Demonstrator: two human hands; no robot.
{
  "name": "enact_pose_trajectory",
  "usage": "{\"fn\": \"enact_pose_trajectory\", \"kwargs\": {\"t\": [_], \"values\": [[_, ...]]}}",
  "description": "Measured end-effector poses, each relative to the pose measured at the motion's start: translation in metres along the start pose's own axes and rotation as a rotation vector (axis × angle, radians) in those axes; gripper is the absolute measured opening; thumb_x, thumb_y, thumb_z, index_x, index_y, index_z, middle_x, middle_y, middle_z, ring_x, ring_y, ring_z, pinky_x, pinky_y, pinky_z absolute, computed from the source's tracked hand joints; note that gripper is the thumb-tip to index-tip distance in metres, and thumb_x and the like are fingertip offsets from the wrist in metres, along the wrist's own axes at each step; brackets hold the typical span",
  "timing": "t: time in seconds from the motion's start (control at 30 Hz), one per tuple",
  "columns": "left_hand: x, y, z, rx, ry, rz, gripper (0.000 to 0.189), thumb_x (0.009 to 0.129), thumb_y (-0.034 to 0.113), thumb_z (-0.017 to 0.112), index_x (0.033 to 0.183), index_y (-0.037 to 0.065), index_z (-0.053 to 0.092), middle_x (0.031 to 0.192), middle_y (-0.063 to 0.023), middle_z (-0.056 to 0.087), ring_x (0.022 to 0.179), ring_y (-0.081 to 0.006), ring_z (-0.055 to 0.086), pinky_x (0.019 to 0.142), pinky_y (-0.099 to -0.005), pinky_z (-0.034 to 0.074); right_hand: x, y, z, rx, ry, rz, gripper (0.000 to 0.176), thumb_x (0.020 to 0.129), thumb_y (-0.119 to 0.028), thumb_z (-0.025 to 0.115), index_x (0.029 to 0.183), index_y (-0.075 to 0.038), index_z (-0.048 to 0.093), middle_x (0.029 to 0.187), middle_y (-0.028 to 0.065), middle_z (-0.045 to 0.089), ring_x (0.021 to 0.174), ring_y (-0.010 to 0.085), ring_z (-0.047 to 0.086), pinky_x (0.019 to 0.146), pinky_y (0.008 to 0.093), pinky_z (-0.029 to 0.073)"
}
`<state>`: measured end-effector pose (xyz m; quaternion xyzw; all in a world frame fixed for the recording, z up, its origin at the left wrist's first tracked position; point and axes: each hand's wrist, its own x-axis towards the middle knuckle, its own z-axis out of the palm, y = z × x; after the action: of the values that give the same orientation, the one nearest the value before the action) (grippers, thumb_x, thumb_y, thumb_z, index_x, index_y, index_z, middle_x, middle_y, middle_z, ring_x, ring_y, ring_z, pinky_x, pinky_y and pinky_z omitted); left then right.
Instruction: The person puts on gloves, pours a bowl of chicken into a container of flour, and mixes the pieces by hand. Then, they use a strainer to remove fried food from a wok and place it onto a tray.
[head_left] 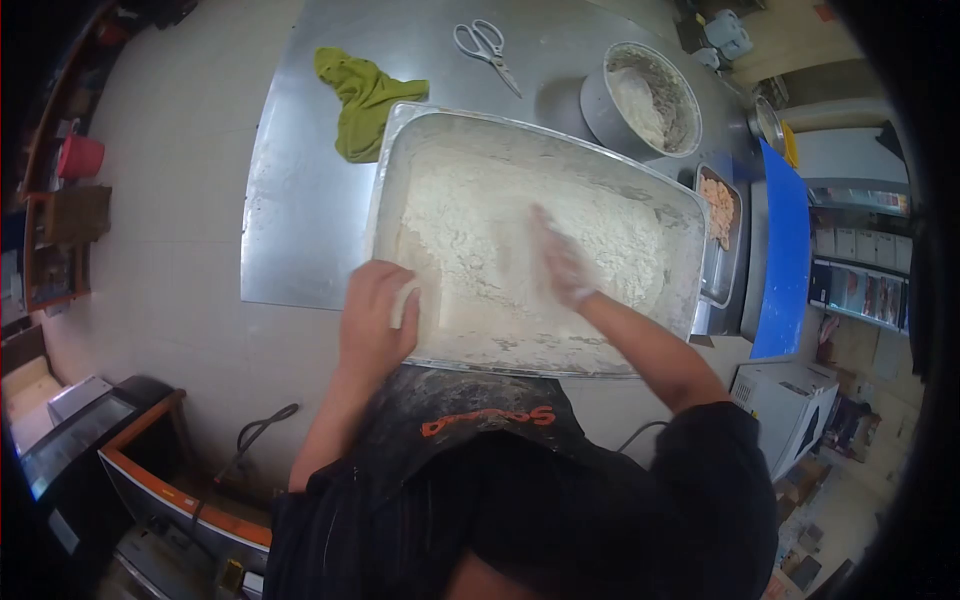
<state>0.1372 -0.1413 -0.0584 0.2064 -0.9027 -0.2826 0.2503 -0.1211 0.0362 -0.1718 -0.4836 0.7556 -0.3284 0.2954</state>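
Note:
A large metal tray (pixel 540 128) with white flour (pixel 480 240) inside lies at the front edge of the steel table. At the tray's near left corner is my left hand (pixel 378 312), its fingers bent over the rim and its thumb apart, so it grips the tray. My right hand (pixel 562 262) is over the flour near the middle of the tray, dusted white and smeared by motion. Its fingers are too blurred to tell how they are held.
On the steel table (pixel 300 200) are a green cloth (pixel 362 100), scissors (pixel 487 52) and a round pot (pixel 610 110) with flour-coated contents. A smaller tray (pixel 718 275) of orange-pink pieces (pixel 717 210) stands at the right, beside a blue panel (pixel 785 260).

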Motion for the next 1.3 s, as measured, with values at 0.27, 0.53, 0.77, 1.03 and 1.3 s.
{"fn": "enact_pose_trajectory", "kwargs": {"t": [0.27, 0.53, 0.77, 1.03, 1.3], "values": [[0.006, 0.003, 0.041, 0.596, -0.784, -0.234, 0.014, 0.077, 0.005, 0.057, 0.084, 0.0, 0.067, 0.085, -0.0164, 0.064, 0.082, -0.0269, 0.064, 0.068, -0.0363, 0.054, -0.041, -0.029, 0.028, -0.232, -0.554, 0.546, 0.085, 0.093, -0.036, 0.043, 0.14, 0.008, -0.013, 0.149, 0.024, -0.016, 0.139, 0.0308, -0.016, 0.113, 0.0358, -0.005], [0.021, -0.023, 0.041, 0.45, -1.022, -0.154, 0.016, 0.079, 0.007, 0.054, 0.081, 0.0, 0.069, 0.086, -0.0205, 0.066, 0.084, -0.0331, 0.066, 0.071, -0.0394, 0.054, -0.001, -0.044, 0.02, 0.267, -0.621, 0.262, 0.066, 0.097, -0.029, 0.036, 0.146, -0.004, 0.0, 0.152, 0.0211, -0.005, 0.141, 0.0301, -0.001, 0.114, 0.0352, 0.003], [0.023, -0.026, 0.059, 0.402, -1.093, -0.227, 0.02, 0.078, 0.014, 0.057, 0.084, -0.001, 0.068, 0.089, -0.02, 0.067, 0.088, -0.0347, 0.064, 0.078, -0.043, 0.051, 0.057, 0.013, 0.0, -0.525, -0.269, 0.276, 0.052, 0.095, -0.026, 0.033, 0.144, -0.009, 0.024, 0.143, 0.0216, 0.031, 0.132, 0.0331, 0.032, 0.11, 0.0363, 0.024], [0.07, 0.019, -0.02, 0.269, -0.976, -0.288, 0.027, 0.08, 0.021, 0.058, 0.075, -0.005, 0.063, 0.078, -0.0221, 0.064, 0.079, -0.032, 0.065, 0.071, -0.0408, 0.052, 0.053, -0.118, -0.039, -0.379, -0.46, 0.237, 0.047, 0.094, -0.04, 0.037, 0.128, -0.01, 0.048, 0.119, 0.0196, 0.055, 0.113, 0.0319, 0.052, 0.099, 0.0414, 0.037], [0.087, 0.03, -0.024, -0.536, -0.569, -0.841, 0.045, 0.085, 0.039, 0.065, 0.06, 0.005, 0.05, 0.058, -0.0059, 0.057, 0.051, -0.0116, 0.057, 0.052, -0.027, 0.05, 0.005, -0.155, -0.037, -0.119, 0.023, -0.129, 0.045, 0.074, -0.037, 0.073, 0.107, -0.01, 0.059, 0.1, 0.0129, 0.064, 0.093, 0.0317, 0.059, 0.084, 0.0402, 0.045]]}}
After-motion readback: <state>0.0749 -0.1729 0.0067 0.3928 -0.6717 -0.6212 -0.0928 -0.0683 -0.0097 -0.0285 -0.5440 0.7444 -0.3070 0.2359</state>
